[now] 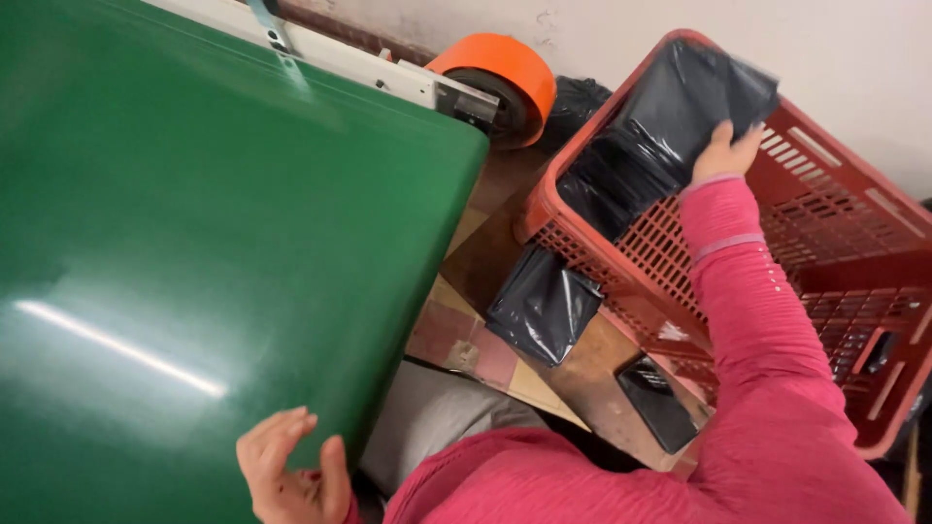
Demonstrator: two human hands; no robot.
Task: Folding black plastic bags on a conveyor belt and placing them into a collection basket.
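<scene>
Right hand [726, 150] pinching one black plastic bag [670, 116] at the rim of one red crate [835, 209].
The glossy, crumpled bag hangs left of the grip; two more black bags [544, 303] lie below. Left hand [289, 471], fingers spread, rests against one green belt [194, 243].

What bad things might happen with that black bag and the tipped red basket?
1. The crate leans tilted, so it might tip or slide while the right hand pulls the black bag.
2. The bag might snag on the crate's slotted wall and tear.
3. Another bag already hangs outside the rim and might drop to the floor.
4. The left hand rests on the green belt; fingers might get caught if it moves.
</scene>
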